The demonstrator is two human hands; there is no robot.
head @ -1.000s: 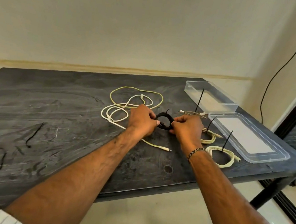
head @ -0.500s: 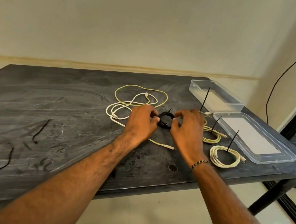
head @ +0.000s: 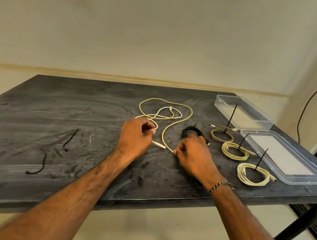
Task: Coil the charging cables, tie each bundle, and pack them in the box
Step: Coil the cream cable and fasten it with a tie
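Note:
A loose yellow-green cable (head: 180,121) and a loose white cable (head: 172,112) lie tangled mid-table. My right hand (head: 193,156) pinches the yellow-green cable's near end. My left hand (head: 135,137) holds a loop of the white cable, whose plug lies just right of it. A tied black coil (head: 192,131) rests on the table behind my right hand. Three tied pale coils (head: 222,135) (head: 235,151) (head: 252,174) lie in a row to the right, each with a black zip tie sticking up. The clear box (head: 242,114) stands open at the back right.
The box's clear lid (head: 285,159) lies flat near the table's right edge. Two loose black ties (head: 70,139) (head: 38,165) lie on the left of the dark table (head: 30,121). A black wire hangs down the wall at right.
Both hands let go of the black coil, which now lies on the table. The left hand moved to the white cable and the right hand took the yellow-green cable's end.

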